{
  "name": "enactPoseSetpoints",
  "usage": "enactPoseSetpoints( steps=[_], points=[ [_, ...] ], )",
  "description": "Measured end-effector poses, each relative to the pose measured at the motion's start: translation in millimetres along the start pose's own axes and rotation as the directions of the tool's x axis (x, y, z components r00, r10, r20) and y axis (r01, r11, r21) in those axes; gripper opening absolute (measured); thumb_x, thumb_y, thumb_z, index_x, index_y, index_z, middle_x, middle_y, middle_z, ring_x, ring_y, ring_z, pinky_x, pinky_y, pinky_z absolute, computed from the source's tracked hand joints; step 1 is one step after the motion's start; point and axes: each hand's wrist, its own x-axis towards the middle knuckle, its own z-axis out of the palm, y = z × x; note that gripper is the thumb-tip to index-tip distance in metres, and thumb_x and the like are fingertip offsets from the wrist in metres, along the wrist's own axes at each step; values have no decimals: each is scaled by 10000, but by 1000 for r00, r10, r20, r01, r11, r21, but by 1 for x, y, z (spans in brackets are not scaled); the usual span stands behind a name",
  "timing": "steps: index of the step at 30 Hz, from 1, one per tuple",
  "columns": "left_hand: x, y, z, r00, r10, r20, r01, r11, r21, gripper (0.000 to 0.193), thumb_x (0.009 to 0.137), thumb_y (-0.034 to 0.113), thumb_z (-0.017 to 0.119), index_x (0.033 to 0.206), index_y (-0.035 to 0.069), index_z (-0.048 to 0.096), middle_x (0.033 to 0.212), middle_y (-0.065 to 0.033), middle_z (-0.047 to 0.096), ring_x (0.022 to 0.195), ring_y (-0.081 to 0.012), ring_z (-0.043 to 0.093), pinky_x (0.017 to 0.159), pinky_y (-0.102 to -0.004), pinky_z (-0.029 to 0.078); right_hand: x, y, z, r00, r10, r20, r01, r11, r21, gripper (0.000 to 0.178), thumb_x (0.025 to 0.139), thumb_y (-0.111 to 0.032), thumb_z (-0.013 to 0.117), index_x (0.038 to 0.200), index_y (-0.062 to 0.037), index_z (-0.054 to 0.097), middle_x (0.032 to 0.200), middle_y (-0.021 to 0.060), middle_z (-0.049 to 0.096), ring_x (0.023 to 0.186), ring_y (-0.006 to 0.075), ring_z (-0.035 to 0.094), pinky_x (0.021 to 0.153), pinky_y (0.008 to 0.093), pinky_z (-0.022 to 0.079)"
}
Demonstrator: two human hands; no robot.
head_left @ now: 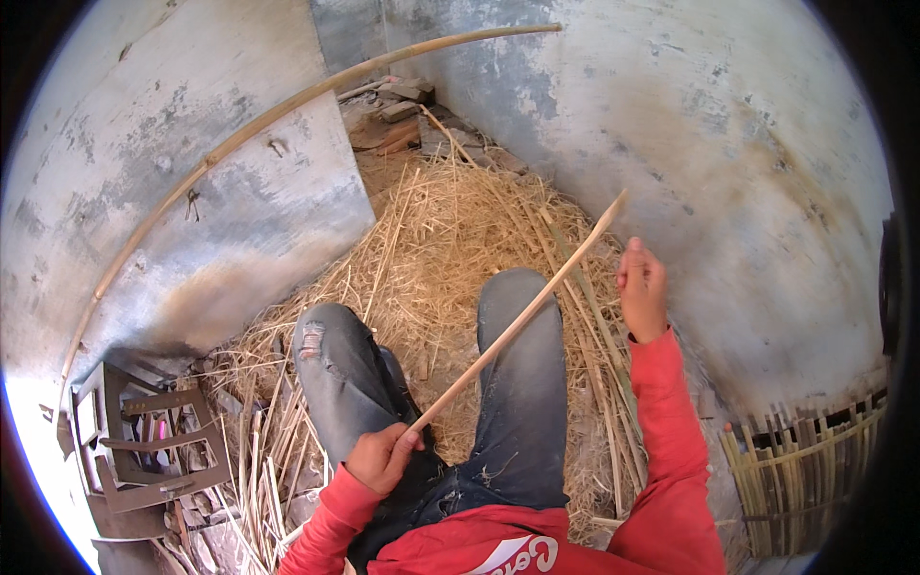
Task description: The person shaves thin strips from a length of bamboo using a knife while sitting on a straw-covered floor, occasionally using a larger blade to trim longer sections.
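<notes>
A slender pale stick (517, 324), which looks like split bamboo, slants up and to the right across my thighs. My left hand (382, 457) is closed around its lower end, above my left thigh. The stick's far tip rises past my right knee. My right hand (644, 285) is just right of that tip, apart from the stick. Its fingers are curled in with the thumb up, and whatever they hold, if anything, is hidden. Beneath the stick spreads a heap of thin straw-coloured shavings (431, 230), in front of and between my knees.
A long bamboo pole (259, 125) leans along the left wall, bent by the lens. At left stands a dark broken frame (163, 494); loose strips (273, 479) lie beside it. Longer strips (599, 359) lie at right, near a slatted panel (805, 470). Bricks (401, 110) sit in the far corner.
</notes>
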Motion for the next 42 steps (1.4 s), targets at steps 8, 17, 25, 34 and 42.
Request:
enactPoseSetpoints(
  steps=[8,17,25,34,42],
  points=[
    [13,38,22,953,302,-15,-293,935,202,164,1022,187,627,1045,40,695,699,-161,627,621,-361,630,591,-399,506,-47,-63,28,979,182,94,-205,874,440,210,993,-165,696,903,-51,544,830,113,707,668,171,691,586,255,606],
    [-6,-31,-125,310,485,-818,24,856,517,433,920,90,705,1332,0,606,1261,-216,653,1181,-346,637,974,-446,512,-45,72,-126,671,326,-666,48,877,477,179,989,-162,716,1023,-16,616,975,104,709,795,148,674,682,266,592],
    [-68,-485,-55,401,-287,-870,774,614,155,1055,803,518,766,1574,-14,280,1453,-385,416,1372,-533,381,1154,-627,306,-150,380,-185,426,789,-442,-197,558,806,321,1028,-129,541,1256,97,556,1162,201,640,961,332,695,813,375,655],
    [-79,-487,85,465,-653,-597,880,414,233,600,1001,440,568,1463,70,469,1437,-291,505,1279,-442,549,1001,-617,469,-243,389,-120,152,909,-387,-358,416,836,416,986,-137,488,1307,128,476,1105,284,593,746,318,666,584,393,618],
    [-116,-489,33,621,-418,-663,691,692,210,369,949,302,663,1151,-5,634,1085,-303,649,1045,-512,619,880,-577,496,-180,350,-69,370,880,-297,-432,446,784,271,967,-173,424,986,61,559,739,162,632,556,244,642,465,328,566]
  ],
)
